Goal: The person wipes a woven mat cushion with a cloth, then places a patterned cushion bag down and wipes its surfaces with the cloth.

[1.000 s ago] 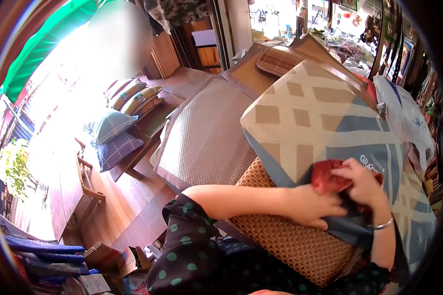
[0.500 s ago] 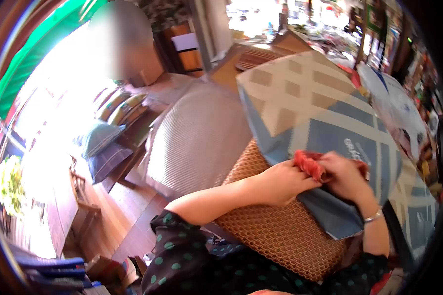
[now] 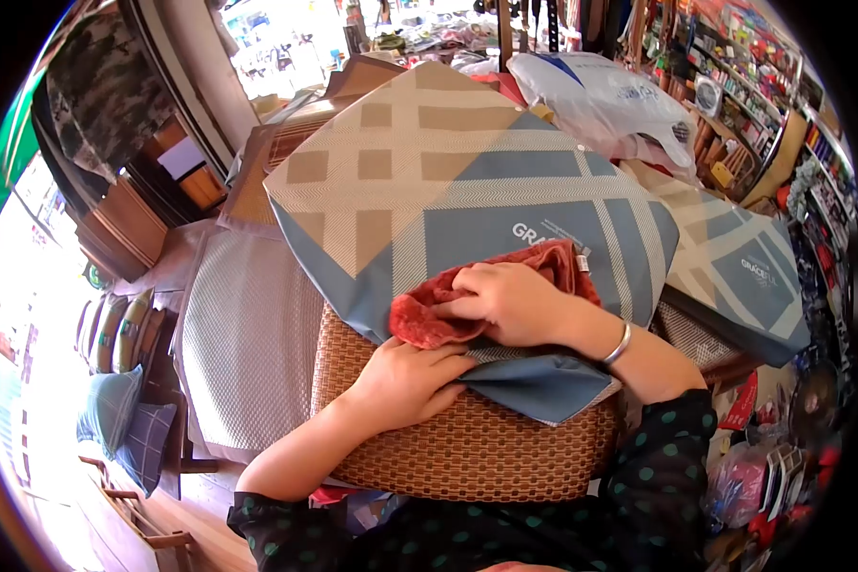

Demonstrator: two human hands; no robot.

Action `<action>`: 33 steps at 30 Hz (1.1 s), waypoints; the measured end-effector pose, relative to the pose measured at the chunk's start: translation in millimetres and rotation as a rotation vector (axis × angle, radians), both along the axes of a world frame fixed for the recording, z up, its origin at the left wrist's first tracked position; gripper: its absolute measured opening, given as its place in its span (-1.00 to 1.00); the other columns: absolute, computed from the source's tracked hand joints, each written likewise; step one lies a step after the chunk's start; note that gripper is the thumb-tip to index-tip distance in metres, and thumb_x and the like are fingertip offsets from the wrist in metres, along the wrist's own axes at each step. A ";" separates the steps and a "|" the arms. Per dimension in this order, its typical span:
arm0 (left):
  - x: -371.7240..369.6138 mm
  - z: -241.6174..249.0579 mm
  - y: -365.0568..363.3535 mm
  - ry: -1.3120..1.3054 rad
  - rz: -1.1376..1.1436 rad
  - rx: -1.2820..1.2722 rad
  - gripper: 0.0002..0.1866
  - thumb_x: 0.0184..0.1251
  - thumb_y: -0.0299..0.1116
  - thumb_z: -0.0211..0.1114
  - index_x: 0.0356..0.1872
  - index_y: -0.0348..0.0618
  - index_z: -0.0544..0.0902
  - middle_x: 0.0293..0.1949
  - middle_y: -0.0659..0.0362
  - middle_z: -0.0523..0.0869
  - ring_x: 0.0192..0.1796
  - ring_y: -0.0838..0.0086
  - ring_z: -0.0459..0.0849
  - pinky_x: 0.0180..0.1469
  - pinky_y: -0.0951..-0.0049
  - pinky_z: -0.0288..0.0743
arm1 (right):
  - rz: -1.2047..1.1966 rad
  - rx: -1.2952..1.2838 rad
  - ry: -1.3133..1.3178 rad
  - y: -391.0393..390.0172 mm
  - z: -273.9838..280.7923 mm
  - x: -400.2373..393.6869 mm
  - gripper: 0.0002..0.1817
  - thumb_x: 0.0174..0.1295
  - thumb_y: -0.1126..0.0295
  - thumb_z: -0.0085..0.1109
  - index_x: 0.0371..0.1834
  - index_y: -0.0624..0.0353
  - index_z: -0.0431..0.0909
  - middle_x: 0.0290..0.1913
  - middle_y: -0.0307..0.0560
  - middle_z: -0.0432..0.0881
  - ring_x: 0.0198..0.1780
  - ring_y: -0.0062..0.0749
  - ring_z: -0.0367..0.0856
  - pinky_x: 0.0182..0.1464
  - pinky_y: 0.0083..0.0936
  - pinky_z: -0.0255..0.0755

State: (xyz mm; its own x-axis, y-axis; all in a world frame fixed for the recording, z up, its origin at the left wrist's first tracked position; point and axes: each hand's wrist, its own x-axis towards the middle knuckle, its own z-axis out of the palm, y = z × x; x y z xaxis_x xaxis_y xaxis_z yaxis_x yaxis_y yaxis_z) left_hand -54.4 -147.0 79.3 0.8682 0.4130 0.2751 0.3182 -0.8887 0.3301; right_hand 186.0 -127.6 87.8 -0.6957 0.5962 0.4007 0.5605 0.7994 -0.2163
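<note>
A fuzzy red cloth [image 3: 429, 319] lies bunched on a blue and beige patterned sheet [image 3: 448, 229] printed with white lettering. My right hand [image 3: 520, 303], a silver bangle at its wrist, is closed on the cloth with bent fingers. Just below the cloth, my left hand [image 3: 400, 386] lies flat with fingers stretched out, touching the brown woven mat [image 3: 477, 453] and the near edge of the sheet. Part of that edge [image 3: 543, 386] is folded up in front of my right hand. The sheet drapes over the woven mat and hides its far part.
A silvery grey textured mat [image 3: 248, 334] lies to the left. Cushions [image 3: 112, 410] sit on a bench beyond it. A second patterned sheet [image 3: 734, 257] and a white plastic bag [image 3: 601, 100] are at right. Crowded shelves [image 3: 744, 76] line the far right.
My view has turned right, and the person at the upper left is out of sight. The red cloth, twisted between both hands before, is now spread looser under my right hand; my left has let go.
</note>
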 end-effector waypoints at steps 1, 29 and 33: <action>-2.0 -1.4 0.9 0.011 -0.004 -0.004 -0.60 0.19 -0.26 0.41 0.08 -0.04 0.68 0.11 0.13 0.70 0.19 0.22 0.66 0.30 0.16 0.50 | -0.030 0.028 -0.026 5.8 -4.0 4.5 -0.58 0.07 0.50 0.24 0.05 -0.03 0.71 -0.11 0.00 0.59 -0.01 -0.05 0.65 0.02 -0.21 0.58; -71.3 -4.0 -6.9 -0.073 0.293 0.051 -0.60 0.12 -0.63 0.31 0.00 -0.05 0.75 0.18 0.10 0.68 0.36 0.17 0.54 0.49 -0.07 0.26 | 0.119 -0.349 -0.110 -43.0 24.8 6.5 -0.56 -0.03 0.66 0.12 -0.05 0.04 0.70 -0.14 -0.04 0.55 -0.01 -0.07 0.63 0.03 -0.24 0.55; -76.6 -6.1 -11.1 -0.065 0.315 0.056 -0.57 0.09 -0.66 0.29 0.01 -0.05 0.75 0.19 0.09 0.68 0.37 0.18 0.54 0.51 -0.06 0.23 | -0.026 -0.232 -0.051 -54.1 14.0 13.5 -0.60 0.02 0.61 0.14 -0.05 0.04 0.72 -0.09 -0.05 0.58 -0.04 -0.05 0.64 -0.01 -0.23 0.58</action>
